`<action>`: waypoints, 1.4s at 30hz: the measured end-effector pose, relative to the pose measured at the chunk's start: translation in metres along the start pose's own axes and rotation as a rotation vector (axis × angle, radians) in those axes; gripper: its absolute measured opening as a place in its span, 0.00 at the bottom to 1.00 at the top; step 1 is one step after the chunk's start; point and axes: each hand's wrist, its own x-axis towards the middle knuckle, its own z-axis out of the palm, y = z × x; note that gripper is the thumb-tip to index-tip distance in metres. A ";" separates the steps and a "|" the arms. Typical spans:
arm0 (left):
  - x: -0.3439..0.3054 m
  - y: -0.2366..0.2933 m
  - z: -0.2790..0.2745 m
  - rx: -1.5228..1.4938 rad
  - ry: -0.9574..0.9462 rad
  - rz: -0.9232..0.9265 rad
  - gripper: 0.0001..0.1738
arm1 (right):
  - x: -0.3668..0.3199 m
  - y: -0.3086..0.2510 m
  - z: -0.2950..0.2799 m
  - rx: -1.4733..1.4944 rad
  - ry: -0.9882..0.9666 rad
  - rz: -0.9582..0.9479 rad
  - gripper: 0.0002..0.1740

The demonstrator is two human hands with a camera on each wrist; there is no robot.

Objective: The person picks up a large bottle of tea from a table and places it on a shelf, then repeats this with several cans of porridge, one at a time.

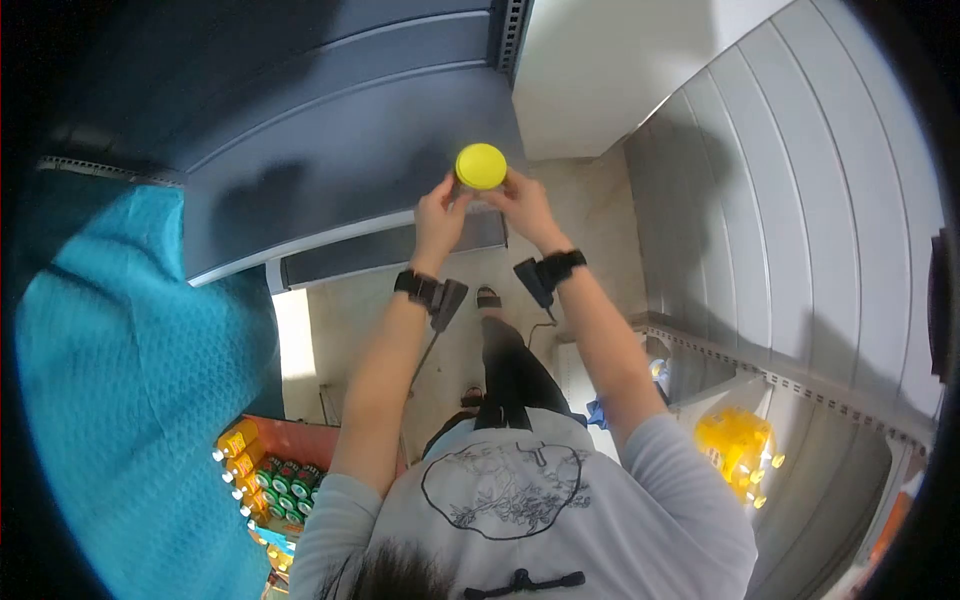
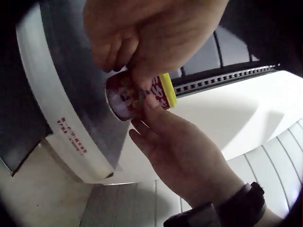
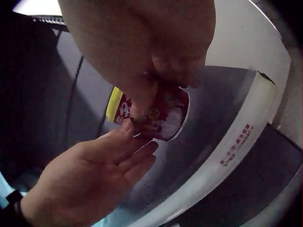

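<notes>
Both hands hold a small red printed can with a yellow lid (image 1: 481, 166) above a dark grey shelf. My left hand (image 1: 438, 222) grips one side of it and my right hand (image 1: 527, 212) grips the other. In the left wrist view the can's red body (image 2: 124, 100) shows between the two hands, with the right hand's thumb lying along it. The right wrist view shows the can's printed wall (image 3: 173, 116), partly covered by fingers; the can is otherwise bare to its metal rim.
The grey shelf (image 1: 350, 170) has a pale front edge (image 1: 320, 245). A white panel (image 1: 600, 70) stands at the right end, beside slatted grey panels (image 1: 740, 190). Teal cloth (image 1: 140, 350) hangs at left. Orange bottles (image 1: 240, 460), green cans (image 1: 290, 485) and yellow bottles (image 1: 738, 450) sit lower down.
</notes>
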 end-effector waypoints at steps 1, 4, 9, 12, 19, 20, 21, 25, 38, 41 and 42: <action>-0.018 0.015 -0.006 -0.072 0.028 0.062 0.21 | -0.022 -0.014 -0.002 0.059 0.002 0.048 0.27; -0.077 0.073 -0.027 -0.087 -0.084 0.045 0.22 | -0.101 -0.059 -0.014 0.134 0.105 -0.021 0.22; -0.181 0.127 -0.048 -0.053 -0.141 0.109 0.23 | -0.225 -0.100 -0.023 0.029 0.139 0.043 0.19; -0.237 0.144 -0.064 -0.088 -0.145 0.159 0.23 | -0.290 -0.115 -0.017 0.031 0.178 0.004 0.20; -0.335 0.175 -0.106 -0.303 -0.180 0.144 0.21 | -0.403 -0.165 0.011 0.036 0.291 -0.085 0.21; -0.344 0.177 -0.112 -0.315 -0.192 0.146 0.20 | -0.416 -0.172 0.015 0.029 0.303 -0.090 0.20; -0.352 0.181 -0.115 -0.329 -0.203 0.153 0.20 | -0.426 -0.177 0.016 0.008 0.292 -0.076 0.20; -0.380 0.196 -0.119 -0.344 -0.234 0.183 0.20 | -0.462 -0.192 0.014 -0.054 0.301 -0.047 0.19; -0.446 0.254 -0.071 -0.311 -0.566 0.248 0.18 | -0.577 -0.182 -0.024 -0.136 0.590 0.074 0.18; -0.468 0.260 -0.043 -0.343 -0.678 0.303 0.19 | -0.620 -0.184 -0.031 -0.151 0.768 0.092 0.19; -0.476 0.266 -0.033 -0.377 -0.738 0.300 0.18 | -0.635 -0.186 -0.034 -0.148 0.828 0.097 0.19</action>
